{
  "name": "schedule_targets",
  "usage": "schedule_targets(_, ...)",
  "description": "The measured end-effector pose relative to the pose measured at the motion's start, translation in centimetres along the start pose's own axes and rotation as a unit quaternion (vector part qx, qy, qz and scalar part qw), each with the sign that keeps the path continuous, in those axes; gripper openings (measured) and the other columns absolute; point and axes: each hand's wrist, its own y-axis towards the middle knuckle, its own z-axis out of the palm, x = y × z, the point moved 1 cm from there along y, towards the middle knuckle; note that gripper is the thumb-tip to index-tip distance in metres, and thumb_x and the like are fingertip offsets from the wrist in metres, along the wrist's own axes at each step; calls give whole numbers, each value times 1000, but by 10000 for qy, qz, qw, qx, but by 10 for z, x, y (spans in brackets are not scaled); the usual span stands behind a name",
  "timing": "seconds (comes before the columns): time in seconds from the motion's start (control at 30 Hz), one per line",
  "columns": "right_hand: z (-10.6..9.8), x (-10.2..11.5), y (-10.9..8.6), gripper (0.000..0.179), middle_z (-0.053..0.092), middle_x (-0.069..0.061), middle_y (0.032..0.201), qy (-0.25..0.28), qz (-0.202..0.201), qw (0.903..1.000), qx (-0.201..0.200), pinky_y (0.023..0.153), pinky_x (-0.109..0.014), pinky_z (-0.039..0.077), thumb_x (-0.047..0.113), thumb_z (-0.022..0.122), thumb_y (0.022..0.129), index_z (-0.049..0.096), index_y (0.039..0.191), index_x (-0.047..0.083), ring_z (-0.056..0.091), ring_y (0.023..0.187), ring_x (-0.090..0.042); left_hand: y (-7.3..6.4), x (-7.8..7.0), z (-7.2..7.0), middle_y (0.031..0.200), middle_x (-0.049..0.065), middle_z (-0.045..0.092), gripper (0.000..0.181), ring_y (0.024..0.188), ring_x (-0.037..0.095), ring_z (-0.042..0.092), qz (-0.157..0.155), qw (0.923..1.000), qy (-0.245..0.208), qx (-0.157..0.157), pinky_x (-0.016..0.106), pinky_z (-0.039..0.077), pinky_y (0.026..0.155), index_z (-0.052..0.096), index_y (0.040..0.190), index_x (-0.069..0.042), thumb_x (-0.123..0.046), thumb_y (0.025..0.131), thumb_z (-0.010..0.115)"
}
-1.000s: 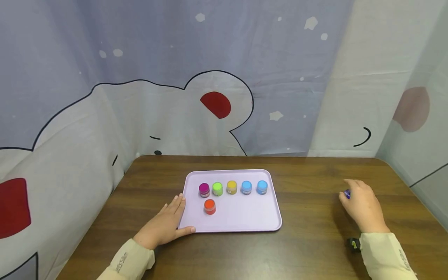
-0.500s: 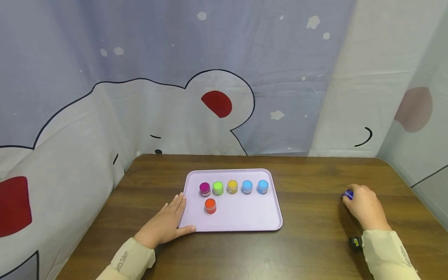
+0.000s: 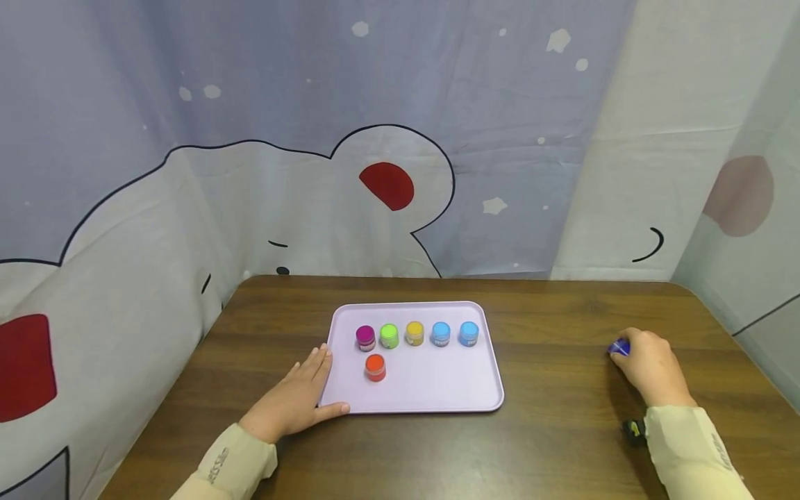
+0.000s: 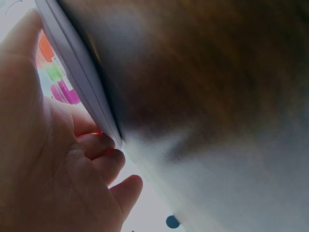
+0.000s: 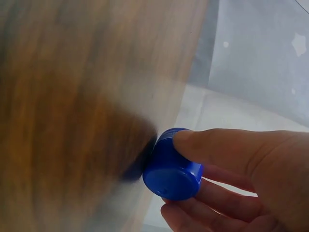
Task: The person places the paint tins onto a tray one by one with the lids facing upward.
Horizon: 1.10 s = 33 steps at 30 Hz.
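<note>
My right hand, at the table's right side, pinches a small dark blue jar between thumb and fingers. The jar lies tipped on its side at the tabletop, its rounded end facing the right wrist camera. On the left, my left hand rests at the near-left corner of a pale lilac tray. Its straight fingers touch the left rim and the thumb lies on the front rim. A row on the tray has a purple jar, a green jar, a yellow jar and two light blue jars. Before them stands a red jar.
The brown wooden table spreads between the tray and my right hand. A printed curtain hangs behind the table's far edge and along its sides. A dark wrist strap shows at my right sleeve.
My right hand's fingers have closed around the blue jar, and the jar has turned slightly at the table. The left hand and the tray stay where they were.
</note>
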Motion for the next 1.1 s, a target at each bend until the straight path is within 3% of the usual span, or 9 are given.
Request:
schedule_targets(0.23, 2, 5, -4, 38, 62, -41, 107, 196, 53, 9996, -213, 78, -65, 49, 6, 74, 87, 61, 114, -18, 60, 94, -56, -1, 0, -1, 161, 32, 24, 100, 149, 46, 23, -18, 10000, -34, 8, 64, 26, 117, 29, 152, 15, -58, 93, 65)
schedule_targets(0.6, 17, 25, -6, 41, 70, -33, 104, 1065, -189, 9914, -739, 79, -58, 56, 14, 78, 88, 66, 116, -14, 69, 93, -47, -1, 2, 2, 161, 32, 24, 101, 149, 46, 23, -34, 10000, -17, 11, 63, 26, 117, 29, 151, 15, -59, 93, 64)
schedule_targets(0.73, 22, 35, -7, 43, 71, -31, 105, 1348, -118, 9877, -786, 76, -48, 60, 16, 78, 89, 67, 118, -12, 72, 94, -45, -1, 2, 2, 160, 32, 24, 101, 149, 46, 23, -8, 10000, -3, -5, 63, 26, 117, 30, 151, 15, -59, 93, 64)
schedule_targets(0.83, 24, 43, -7, 43, 72, -28, 106, 1583, -80, 9840, -811, 71, -31, 61, 20, 78, 90, 68, 119, -9, 72, 95, -42, -1, 1, 1, 160, 32, 25, 101, 149, 46, 24, -6, 10000, -17, -15, 63, 26, 117, 30, 151, 15, -59, 93, 65)
schedule_targets(0.93, 24, 51, -7, 44, 73, -26, 107, 1826, -59, 9801, -774, 67, -15, 55, 23, 78, 91, 68, 121, -7, 73, 96, -40, -2, 0, 0, 160, 32, 25, 101, 149, 46, 24, -4, 10000, -30, -13, 63, 26, 117, 30, 151, 16, -58, 93, 65)
schedule_targets(1.1, 24, 64, -7, 47, 73, -22, 112, 2260, 57, 9725, -566, 70, -11, 50, 30, 76, 92, 68, 125, -3, 73, 98, -31, -1, 0, 0, 160, 33, 25, 100, 149, 47, 24, 9, 10000, -9, -20, 63, 26, 116, 30, 151, 16, -58, 93, 65)
